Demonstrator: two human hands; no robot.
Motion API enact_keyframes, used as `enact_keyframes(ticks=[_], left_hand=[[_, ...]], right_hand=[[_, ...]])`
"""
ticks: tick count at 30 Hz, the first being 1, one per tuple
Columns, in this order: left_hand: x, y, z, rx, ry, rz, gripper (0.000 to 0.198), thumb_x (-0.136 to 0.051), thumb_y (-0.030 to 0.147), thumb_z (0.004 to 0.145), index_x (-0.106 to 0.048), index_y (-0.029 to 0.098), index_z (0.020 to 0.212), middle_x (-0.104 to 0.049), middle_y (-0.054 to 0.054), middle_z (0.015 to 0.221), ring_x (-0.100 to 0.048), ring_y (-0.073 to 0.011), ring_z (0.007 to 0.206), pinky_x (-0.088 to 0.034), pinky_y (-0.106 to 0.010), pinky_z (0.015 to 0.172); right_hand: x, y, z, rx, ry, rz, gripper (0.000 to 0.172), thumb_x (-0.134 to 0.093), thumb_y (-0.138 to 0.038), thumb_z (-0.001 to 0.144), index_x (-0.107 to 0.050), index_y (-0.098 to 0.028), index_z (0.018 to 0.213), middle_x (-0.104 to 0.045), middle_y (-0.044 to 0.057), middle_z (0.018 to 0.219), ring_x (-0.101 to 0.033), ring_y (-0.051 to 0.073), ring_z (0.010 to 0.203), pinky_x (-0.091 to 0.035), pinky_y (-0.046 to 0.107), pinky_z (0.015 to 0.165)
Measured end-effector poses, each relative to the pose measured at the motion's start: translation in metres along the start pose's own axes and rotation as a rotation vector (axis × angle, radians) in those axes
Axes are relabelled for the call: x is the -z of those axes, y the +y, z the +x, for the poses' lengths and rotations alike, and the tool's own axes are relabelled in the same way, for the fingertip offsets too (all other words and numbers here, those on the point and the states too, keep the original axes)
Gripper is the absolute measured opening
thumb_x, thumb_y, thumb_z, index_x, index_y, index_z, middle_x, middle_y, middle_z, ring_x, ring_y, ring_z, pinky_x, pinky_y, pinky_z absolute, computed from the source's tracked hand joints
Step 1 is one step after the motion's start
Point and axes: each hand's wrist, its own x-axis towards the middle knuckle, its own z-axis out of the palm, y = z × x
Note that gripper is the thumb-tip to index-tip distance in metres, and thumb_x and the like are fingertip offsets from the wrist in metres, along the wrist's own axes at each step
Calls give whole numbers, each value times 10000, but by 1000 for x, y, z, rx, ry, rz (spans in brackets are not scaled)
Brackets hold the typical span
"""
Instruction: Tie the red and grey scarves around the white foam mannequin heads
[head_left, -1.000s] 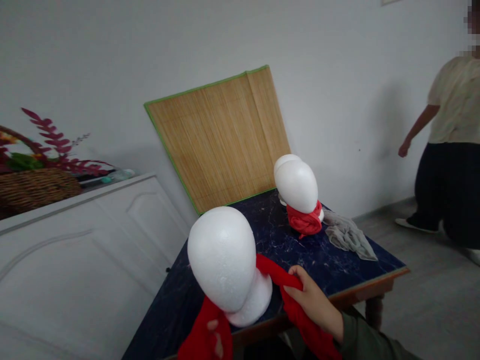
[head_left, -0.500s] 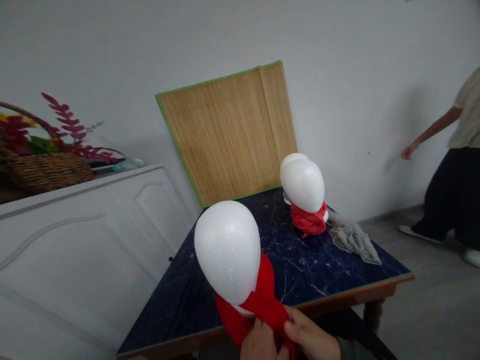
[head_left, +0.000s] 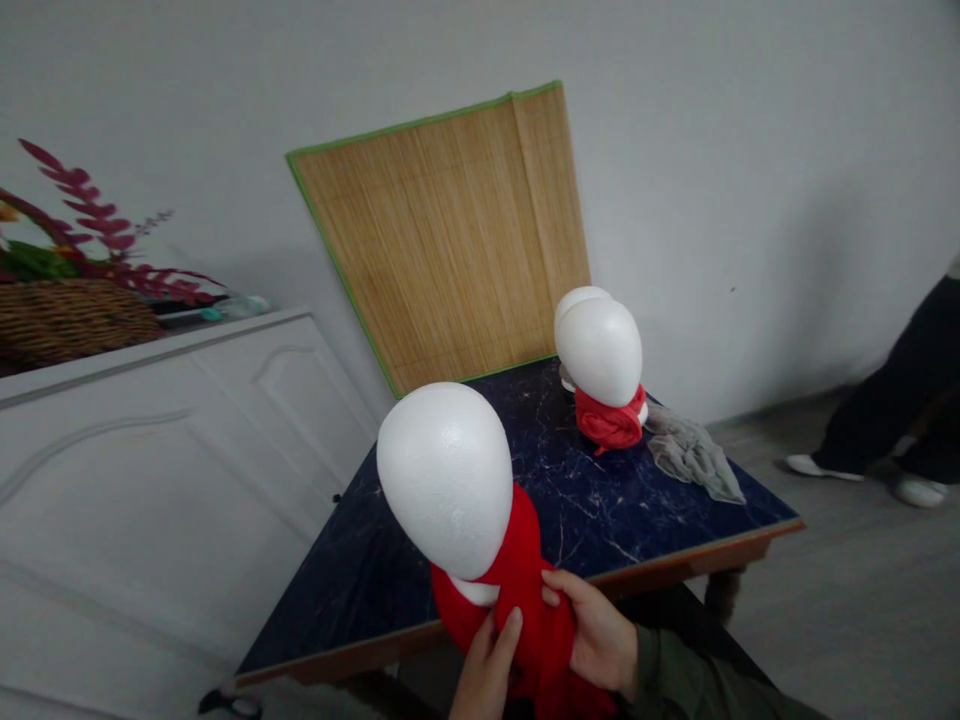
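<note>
While round foam head (head_left: pixel 446 480), red scarf (head_left: pixel 517 565) in left hand (head_left: pixel 486 672), right hand (head_left: pixel 598 640)

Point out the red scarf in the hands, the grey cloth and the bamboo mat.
red scarf (head_left: pixel 525 560): head view, its wrapped middle.
grey cloth (head_left: pixel 690 460): head view, its crumpled middle.
bamboo mat (head_left: pixel 450 230): head view, its centre.

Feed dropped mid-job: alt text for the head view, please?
The left hand and right hand hold a red scarf wrapped round the neck of a white foam head at the near edge of a dark marbled table. Behind stand a second foam head with its own red wrap, a grey cloth and a bamboo mat.
</note>
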Motion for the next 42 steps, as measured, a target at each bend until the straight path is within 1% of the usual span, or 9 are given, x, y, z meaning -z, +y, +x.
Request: enact_keyframes(ticks=[3, 7, 11, 15, 21, 24, 27, 33, 42], left_hand=[[2, -3, 5, -2, -35, -190, 436, -647, 376, 656, -594, 159, 1031, -584, -120, 1147, -483, -272, 1123, -325, -409, 992], [21, 4, 10, 34, 104, -473, 367, -671, 269, 643, -594, 194, 994, -617, -69, 1106, -516, -235, 1091, -386, -376, 960], [57, 20, 15, 82, 159, -649, 288, -598, 352, 692, -628, 180, 920, -665, -69, 997, -549, -243, 1046, -447, -363, 906], [77, 23, 28, 68, 241, -630, 300, -526, 385, 741, -620, 185, 945, -671, -75, 976, -550, -244, 1045, -450, -367, 899], [59, 5, 46, -152, 367, -239, 414, -613, 317, 726, -509, 239, 1120, -511, -56, 1248, -453, -210, 1159, -359, -343, 980], [52, 3, 45, -171, 340, -153, 385, -587, 314, 744, -528, 206, 1109, -520, -68, 1235, -432, -217, 1175, -322, -355, 1002], [45, 8, 41, -123, 270, -183, 366, -576, 281, 740, -544, 203, 1096, -577, -48, 1166, -479, -219, 1128, -358, -361, 974], [-6, 26, 43, -214, 67, -186, 429, -574, 269, 740, -520, 225, 1163, -482, -31, 1282, -410, -211, 1195, -322, -339, 1004], [-139, 27, 55, -467, -316, -1, 518, -479, 195, 778, -388, 188, 1288, -368, -45, 1366, -289, -197, 1271, -163, -344, 1078]], right_hand=[[2, -6, -3, 136, 47, -282, 324, -616, -350, 690, -428, -147, 524, -507, -13, 551, -473, 95, 541, -346, 220, 568], [8, -30, -11, 346, 135, -593, 291, -647, -339, 685, -474, -131, 577, -462, -41, 526, -401, 60, 498, -291, 192, 517], [15, -62, -11, 466, 277, -563, 265, -614, -378, 712, -565, -135, 803, -579, 7, 668, -513, 112, 616, -376, 235, 608], [21, -75, 10, 560, 355, -575, 276, -606, -398, 709, -559, -143, 805, -590, 6, 711, -509, 110, 626, -390, 241, 628], [17, -56, 56, 665, 367, -1029, 223, -486, -363, 780, -527, -155, 849, -583, 27, 814, -524, 160, 774, -396, 297, 734], [12, -50, 66, 689, 373, -1276, 168, -430, -297, 798, -522, -157, 820, -579, 38, 821, -520, 168, 792, -376, 315, 767], [9, -51, 64, 706, 407, -1322, 152, -398, -263, 802, -510, -164, 826, -580, 42, 822, -524, 169, 786, -377, 314, 760], [27, -77, 33, 846, 532, -1248, 172, -401, -307, 805, -507, -182, 857, -590, 48, 863, -524, 182, 840, -384, 317, 797], [66, -178, -64, 1177, 930, -1320, 280, -459, -345, 732, -559, -154, 910, -604, 88, 944, -522, 218, 889, -387, 356, 835]])
